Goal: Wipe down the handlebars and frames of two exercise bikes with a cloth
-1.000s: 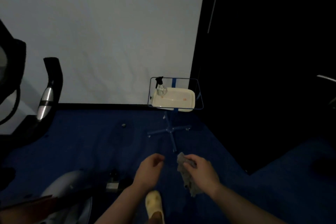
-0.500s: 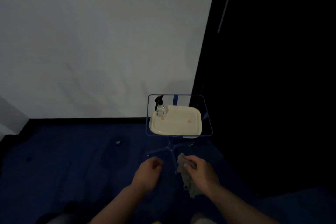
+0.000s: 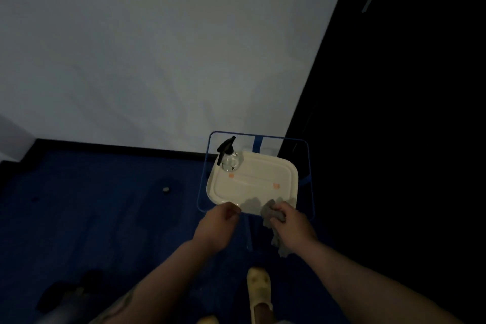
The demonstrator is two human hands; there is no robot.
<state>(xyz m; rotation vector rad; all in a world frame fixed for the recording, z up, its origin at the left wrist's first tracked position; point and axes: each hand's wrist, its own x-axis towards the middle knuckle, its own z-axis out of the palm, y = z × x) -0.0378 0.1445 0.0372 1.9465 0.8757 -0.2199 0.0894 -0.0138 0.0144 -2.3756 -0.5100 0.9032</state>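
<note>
Blue carpeted floor (image 3: 110, 208): covered the near part of the scene, dim throughout. A small pale speck (image 3: 165, 189) lay on it left of centre, too small to identify. A dark, indistinct shape (image 3: 65, 294) sat at the near left corner; what it was could not be told.

White wall (image 3: 157, 47): filled the far left and centre, ending at a black skirting strip along the floor.

Left hand (image 3: 218, 226): held out at centre, just at the near left corner of the tray. Fingers were curled in loosely and held nothing.

Blue wire-frame stand (image 3: 204, 179): stood right of centre against the wall, its thin rail forming a rectangle around the tray.

Spray bottle (image 3: 229, 158): clear body, black trigger head, upright on the far left corner of the tray.

Cream tray (image 3: 252, 181): rectangular with rounded corners, resting inside the stand's frame. Two small orange marks showed on its surface.

Cloth (image 3: 271, 214): grey, crumpled, gripped in the right hand, its upper end over the tray's near edge and its lower end hanging below the hand.

Right hand (image 3: 292, 226): fingers and thumb curled around the cloth, at the near right edge of the tray.

Pale shoe (image 3: 259, 284): on the floor, near centre, between the forearms.

Dark area (image 3: 394, 139): filled the right side; no detail could be made out.
</note>
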